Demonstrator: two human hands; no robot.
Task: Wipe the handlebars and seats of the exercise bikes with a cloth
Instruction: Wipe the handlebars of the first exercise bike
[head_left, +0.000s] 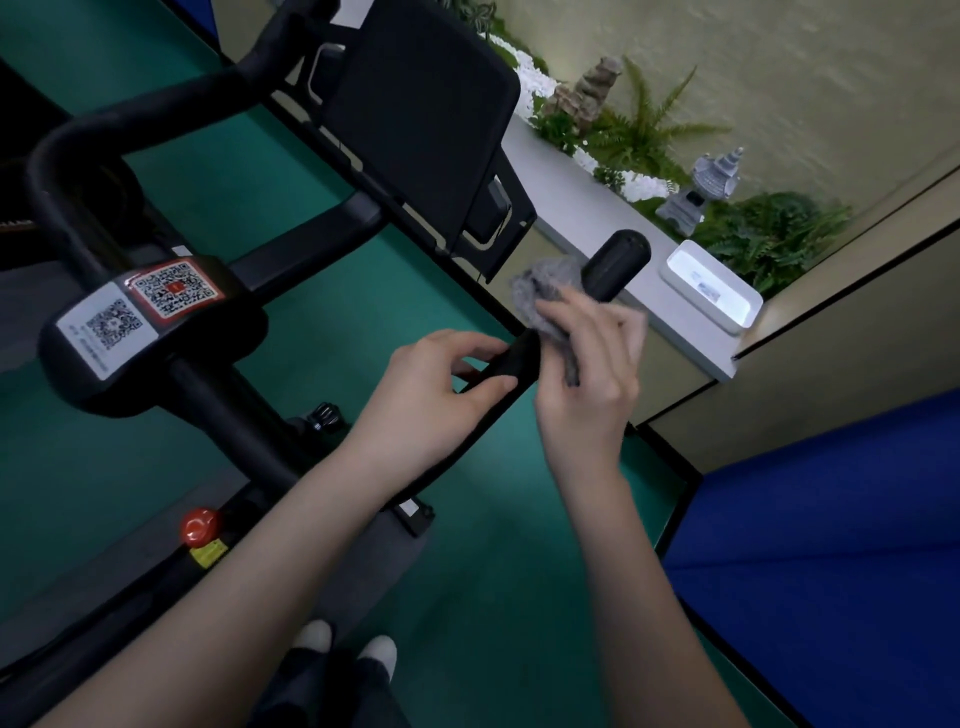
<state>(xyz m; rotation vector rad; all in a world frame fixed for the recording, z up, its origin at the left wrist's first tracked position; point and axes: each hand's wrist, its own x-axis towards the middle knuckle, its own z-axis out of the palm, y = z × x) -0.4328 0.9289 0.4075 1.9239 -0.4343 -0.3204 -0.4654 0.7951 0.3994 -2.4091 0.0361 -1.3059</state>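
**Grey cloth held on the right arm of the bike's handlebar**

Nearest, at 6 o'clock, two pale shoes (311, 636) stand on the green floor (493, 597), and both bare forearms rise from the bottom edge toward the middle. At 4 o'clock lies a blue mat (831, 545). At 8 o'clock a red knob (198, 524) sits on the bike's frame, with a small yellow label just below it.

In the middle, the left hand (447, 379) grips the black handlebar (509, 361), with fingers curled over the top and the thumb pinching from the near side. Just to its right, the right hand (587, 374) is slightly blurred. Its fingers are curled round a grey cloth (540, 291) and hold it against the same bar. The cloth bunches out above the knuckles, toward 1 o'clock, and touches the bar just short of its rounded end (615, 265).

Farther off, at 9 o'clock, the bike's centre block (223, 332) carries two code stickers side by side, one white (111, 325) and one red-bordered (171, 288). The other arm of the handlebar loops away from it toward 10 o'clock. At 12 o'clock a dark screen (421, 119) is mounted on the bike, tilted.

Farthest, from 1 to 3 o'clock, a pale ledge (571, 176) runs along the wall. A white tray (748, 312) rests on it just beyond the bar's end, and behind that are a small stone lantern (696, 192), ferns (769, 239) and white pebbles (535, 83).
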